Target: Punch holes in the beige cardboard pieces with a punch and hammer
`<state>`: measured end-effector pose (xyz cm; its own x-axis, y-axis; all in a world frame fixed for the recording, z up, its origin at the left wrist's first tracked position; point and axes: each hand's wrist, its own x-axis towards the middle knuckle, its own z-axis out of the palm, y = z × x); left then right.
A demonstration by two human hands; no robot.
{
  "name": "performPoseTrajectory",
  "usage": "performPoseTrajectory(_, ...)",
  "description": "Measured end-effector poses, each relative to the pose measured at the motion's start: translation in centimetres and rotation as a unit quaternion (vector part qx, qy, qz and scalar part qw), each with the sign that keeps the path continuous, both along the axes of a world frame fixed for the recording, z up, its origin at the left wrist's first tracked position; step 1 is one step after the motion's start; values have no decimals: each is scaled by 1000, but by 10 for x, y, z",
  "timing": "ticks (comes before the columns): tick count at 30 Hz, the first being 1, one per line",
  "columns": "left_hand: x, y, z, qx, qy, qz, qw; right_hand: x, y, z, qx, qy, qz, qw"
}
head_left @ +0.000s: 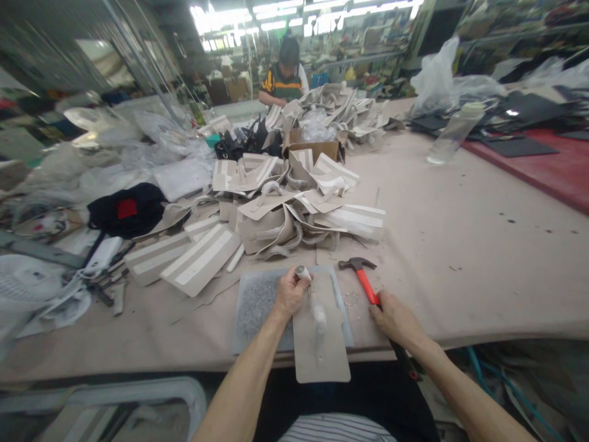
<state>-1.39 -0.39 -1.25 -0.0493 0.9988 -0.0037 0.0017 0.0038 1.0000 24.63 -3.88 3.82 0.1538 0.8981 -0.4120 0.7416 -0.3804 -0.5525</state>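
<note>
Near the front edge of the worktop, the left hand grips a short cylindrical piece above a beige panel, which lies partly on a grey mat and passes over this edge. The right hand holds a hammer.

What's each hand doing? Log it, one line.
left hand: gripping pale cylinder; right hand: holding red-handled metal claw hammer; beige rectangular panel: overhanging speckled grey board

The hammer head is metal; the panel is smooth, matt; the mat looks rough; the bottle is glossy.
</note>
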Motion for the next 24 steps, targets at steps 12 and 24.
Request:
performPoseTrajectory(12,-3,2,16,37,126,-75,988,-45,3,86,164,126,53,977)
performPoseTrajectory(24,5,-10,14,84,177,-47,979,-42,-2,154,345,-135,231,900)
